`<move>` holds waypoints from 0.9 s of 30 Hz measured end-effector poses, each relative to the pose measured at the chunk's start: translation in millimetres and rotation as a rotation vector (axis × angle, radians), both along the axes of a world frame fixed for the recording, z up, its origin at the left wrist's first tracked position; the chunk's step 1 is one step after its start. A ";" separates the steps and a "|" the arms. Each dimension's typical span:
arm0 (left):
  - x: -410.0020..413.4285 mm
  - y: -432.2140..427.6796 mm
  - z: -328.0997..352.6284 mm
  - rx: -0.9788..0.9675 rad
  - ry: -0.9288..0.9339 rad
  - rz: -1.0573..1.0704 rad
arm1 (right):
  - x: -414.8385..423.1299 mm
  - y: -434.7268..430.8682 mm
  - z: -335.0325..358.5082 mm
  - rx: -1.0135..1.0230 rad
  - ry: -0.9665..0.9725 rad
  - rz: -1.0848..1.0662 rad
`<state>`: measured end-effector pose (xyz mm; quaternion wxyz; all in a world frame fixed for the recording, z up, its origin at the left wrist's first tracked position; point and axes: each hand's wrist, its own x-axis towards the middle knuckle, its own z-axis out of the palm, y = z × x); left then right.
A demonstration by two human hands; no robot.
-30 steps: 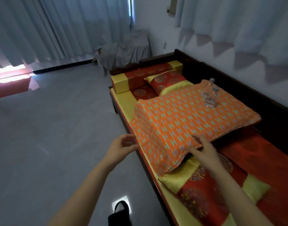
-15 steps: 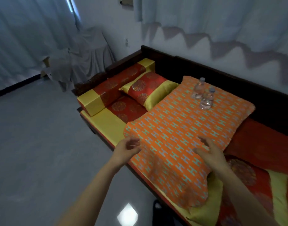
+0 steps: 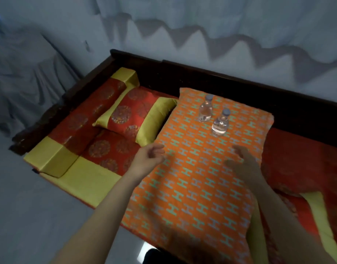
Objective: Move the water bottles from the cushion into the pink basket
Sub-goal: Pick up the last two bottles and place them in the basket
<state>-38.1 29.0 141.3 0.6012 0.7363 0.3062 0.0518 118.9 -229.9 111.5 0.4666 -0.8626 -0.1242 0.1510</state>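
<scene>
Two clear plastic water bottles, rear bottle (image 3: 205,109) and front bottle (image 3: 221,123), stand upright, just apart, on the far end of the orange H-patterned cushion (image 3: 192,187). Your left hand (image 3: 147,159) and right hand (image 3: 244,162) hover over its middle, fingers loosely spread, empty. Satin red-gold pillow (image 3: 131,119) lies left.

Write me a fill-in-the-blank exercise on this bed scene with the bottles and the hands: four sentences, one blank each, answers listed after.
1. The number of water bottles standing upright on the orange cushion is ____.
2. The nearer bottle and the farther bottle both have caps that are ____ in colour.
3. The left hand and the right hand each hold ____.
4. The small red pillow has ends coloured ____.

Answers: two; blue; nothing; yellow
</scene>
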 end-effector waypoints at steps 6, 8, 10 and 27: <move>86.1 30.7 -21.1 -0.014 0.021 -0.115 | 62.3 36.2 -7.1 -0.081 -0.054 -0.076; 119.9 37.5 -28.1 0.056 0.033 -0.183 | 78.7 48.1 -14.0 -0.148 -0.053 -0.120; 161.4 43.6 -36.4 0.123 0.018 -0.279 | 101.5 59.8 -23.1 -0.190 -0.107 -0.134; 373.4 47.4 -117.9 0.159 0.051 -0.617 | 187.3 105.7 -100.8 -0.081 0.092 -0.221</move>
